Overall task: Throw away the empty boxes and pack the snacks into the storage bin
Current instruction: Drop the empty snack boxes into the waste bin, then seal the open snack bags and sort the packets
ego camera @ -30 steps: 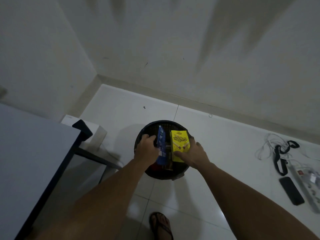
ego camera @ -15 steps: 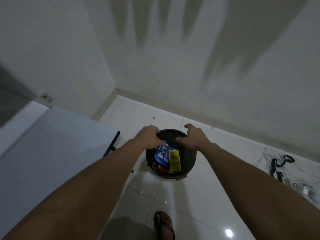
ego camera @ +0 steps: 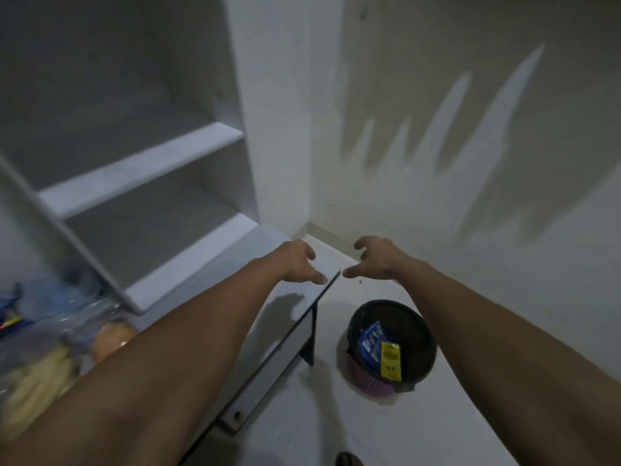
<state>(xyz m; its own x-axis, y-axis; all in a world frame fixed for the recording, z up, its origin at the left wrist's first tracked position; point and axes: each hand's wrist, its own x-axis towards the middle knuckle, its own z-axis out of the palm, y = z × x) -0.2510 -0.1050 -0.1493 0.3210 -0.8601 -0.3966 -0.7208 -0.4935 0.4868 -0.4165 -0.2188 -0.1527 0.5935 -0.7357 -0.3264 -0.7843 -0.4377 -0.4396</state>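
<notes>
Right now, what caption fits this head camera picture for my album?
Two empty hands, left hand and right hand, above a round black bin holding blue box and yellow box.

Bare forearms [ego camera: 174, 358], no sleeves

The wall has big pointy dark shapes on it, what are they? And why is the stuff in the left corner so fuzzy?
Head view: the dark shapes on the wall look like shadows cast by the person's spread fingers. Head view: the snack bags at the lower left are smeared, probably by camera motion, while the bin with its boxes looks fairly sharp.
</notes>
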